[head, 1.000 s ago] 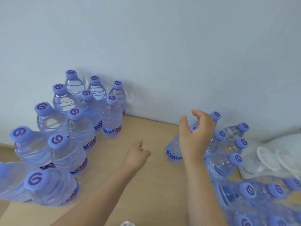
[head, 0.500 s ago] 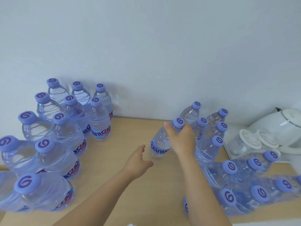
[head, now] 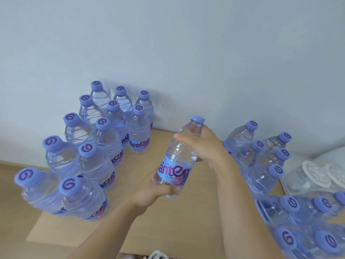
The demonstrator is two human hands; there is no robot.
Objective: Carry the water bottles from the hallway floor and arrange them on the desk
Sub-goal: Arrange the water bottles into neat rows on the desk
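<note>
A clear water bottle (head: 178,157) with a purple cap and blue label hangs tilted above the wooden desk (head: 168,221), held by both hands. My right hand (head: 203,146) grips its upper part just below the cap. My left hand (head: 155,189) holds its base from underneath. Several upright bottles (head: 104,146) stand in rows on the desk at the left, reaching back to the wall. Another cluster of several bottles (head: 265,161) stands at the right, behind my right forearm.
A white wall (head: 186,53) runs right behind the desk. At the far right a white tray (head: 287,187) carries upturned glasses (head: 317,176). Blurred bottles (head: 308,221) crowd the lower right corner. Bare desk surface lies between the two clusters.
My right hand lifted one bottle out of the right cluster and brought it toward the middle. My left hand rose from the desk and took hold of its base.
</note>
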